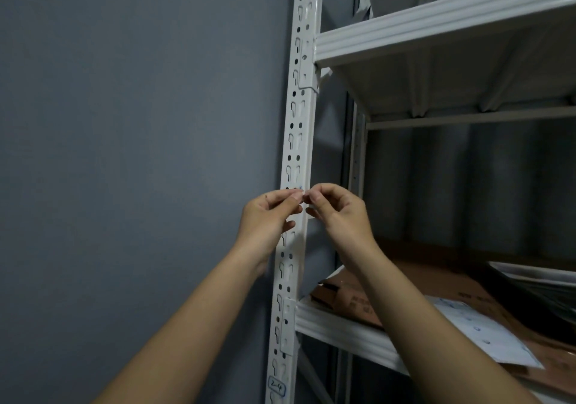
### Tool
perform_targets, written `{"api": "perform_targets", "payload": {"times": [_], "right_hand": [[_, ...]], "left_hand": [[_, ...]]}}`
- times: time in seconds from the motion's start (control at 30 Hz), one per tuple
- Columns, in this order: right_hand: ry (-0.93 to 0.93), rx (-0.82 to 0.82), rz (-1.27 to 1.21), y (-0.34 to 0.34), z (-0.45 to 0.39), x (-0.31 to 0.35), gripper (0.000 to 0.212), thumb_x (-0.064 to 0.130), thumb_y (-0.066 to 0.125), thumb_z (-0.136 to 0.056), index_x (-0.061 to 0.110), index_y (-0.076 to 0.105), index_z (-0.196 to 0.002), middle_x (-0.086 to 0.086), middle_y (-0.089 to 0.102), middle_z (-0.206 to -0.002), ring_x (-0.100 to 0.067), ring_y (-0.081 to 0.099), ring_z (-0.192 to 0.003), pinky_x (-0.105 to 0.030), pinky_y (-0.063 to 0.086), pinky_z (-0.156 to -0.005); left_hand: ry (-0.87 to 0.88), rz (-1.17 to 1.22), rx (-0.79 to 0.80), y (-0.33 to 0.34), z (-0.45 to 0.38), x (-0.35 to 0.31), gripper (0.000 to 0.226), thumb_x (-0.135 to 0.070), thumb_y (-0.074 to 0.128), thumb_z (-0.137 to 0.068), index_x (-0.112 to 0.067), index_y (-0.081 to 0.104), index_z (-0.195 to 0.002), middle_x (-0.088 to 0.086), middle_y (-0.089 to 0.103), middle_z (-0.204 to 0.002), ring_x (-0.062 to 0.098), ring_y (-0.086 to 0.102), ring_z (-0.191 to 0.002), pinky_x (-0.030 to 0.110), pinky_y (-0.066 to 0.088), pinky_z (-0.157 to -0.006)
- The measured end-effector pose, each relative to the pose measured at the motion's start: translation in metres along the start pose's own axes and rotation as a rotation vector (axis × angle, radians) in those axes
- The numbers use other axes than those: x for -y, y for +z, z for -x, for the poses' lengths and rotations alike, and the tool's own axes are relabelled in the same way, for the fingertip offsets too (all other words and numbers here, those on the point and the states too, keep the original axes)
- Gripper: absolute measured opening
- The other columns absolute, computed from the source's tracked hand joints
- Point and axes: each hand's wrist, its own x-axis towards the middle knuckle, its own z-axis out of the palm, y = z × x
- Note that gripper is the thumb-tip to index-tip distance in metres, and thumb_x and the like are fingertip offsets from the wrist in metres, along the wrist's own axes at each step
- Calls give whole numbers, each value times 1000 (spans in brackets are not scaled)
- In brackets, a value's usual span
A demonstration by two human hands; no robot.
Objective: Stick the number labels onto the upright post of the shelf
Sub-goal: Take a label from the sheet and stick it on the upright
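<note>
The white perforated upright post (297, 142) of the shelf runs from the top of the view to the bottom. My left hand (268, 216) and my right hand (338, 213) are raised in front of it at mid height, fingertips meeting. Between them they pinch a small white number label (303, 197), mostly hidden by the fingers, held against the post's face. Lower down the post, a label reading "2-4" (276, 386) is stuck on.
A grey wall (140, 154) lies left of the post. White shelf boards (436, 26) jut right above and below the hands. On the lower shelf (339, 330) lie flattened cardboard (414, 282) and a white label sheet (486, 332).
</note>
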Motion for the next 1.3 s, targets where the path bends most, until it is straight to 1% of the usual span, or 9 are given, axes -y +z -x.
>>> {"api": "perform_targets", "payload": {"times": [0.2, 0.47, 0.6, 0.73, 0.8, 0.93, 1.0, 1.17, 1.3], "right_hand": [[-18, -40, 49, 0, 3, -1, 9, 6, 58, -93, 3, 66, -95, 1, 68, -85, 2, 65, -77, -15, 54, -76], [-41, -111, 59, 1, 9, 2, 6, 6, 62, -90, 4, 68, -92, 0, 68, -83, -3, 64, -78, -18, 55, -75], [-96, -141, 100, -1, 12, 6, 6, 10, 68, -87, 15, 72, -87, 7, 70, -82, 1, 63, -76, -16, 52, -72], [-169, -226, 64, -4, 21, 13, 18, 8, 68, -87, 26, 71, -83, 13, 70, -82, 2, 64, -78, -12, 50, -70], [-213, -214, 96, -6, 24, 16, 20, 7, 67, -87, 27, 70, -85, 13, 70, -85, 2, 65, -81, -12, 50, -73], [-233, -158, 229, -7, 30, 16, 10, 10, 66, -89, 16, 73, -92, 3, 72, -90, -4, 66, -86, -16, 52, -77], [-218, -150, 250, -6, 35, 18, 9, 11, 65, -89, 14, 73, -93, 3, 71, -89, -2, 65, -84, -14, 51, -75], [-203, -129, 238, -7, 51, 24, 11, 9, 65, -89, 19, 70, -88, 6, 69, -85, 1, 63, -79, -11, 49, -71], [-215, -173, 267, -3, 70, 28, 8, 14, 66, -88, 21, 68, -86, 6, 68, -84, 0, 62, -79, -11, 49, -71]], "left_hand": [[0, -5, -13, 4, 5, 2, 9, -16, 65, -87, -21, 71, -91, -3, 73, -94, 7, 65, -85, 26, 52, -80], [58, -58, -95, 11, 8, 3, 5, -19, 69, -85, -23, 72, -85, -7, 73, -82, 5, 66, -80, 21, 51, -68], [85, -115, -100, 15, 9, -2, 8, -21, 65, -88, -24, 69, -82, -5, 69, -76, 4, 63, -74, 20, 50, -65], [91, -113, -75, 17, 13, -7, 6, -21, 64, -89, -21, 69, -85, -5, 68, -75, -1, 61, -68, 19, 50, -65], [85, -103, -66, 16, 16, -8, 6, -23, 64, -88, -20, 70, -88, -5, 68, -77, 0, 62, -70, 19, 51, -66], [94, -104, -33, 16, 25, -10, 7, -22, 62, -89, -21, 70, -89, -4, 70, -82, 1, 63, -73, 17, 50, -64], [107, -118, -26, 14, 30, -10, 7, -22, 63, -89, -23, 70, -87, -5, 71, -83, 0, 63, -74, 17, 50, -65], [137, -154, -23, 11, 45, -8, 10, -17, 63, -89, -24, 70, -86, -4, 72, -85, 3, 66, -79, 20, 52, -70], [168, -165, -66, 10, 63, -8, 11, -16, 65, -88, -25, 70, -84, -8, 72, -83, -2, 66, -76, 13, 50, -67]]}}
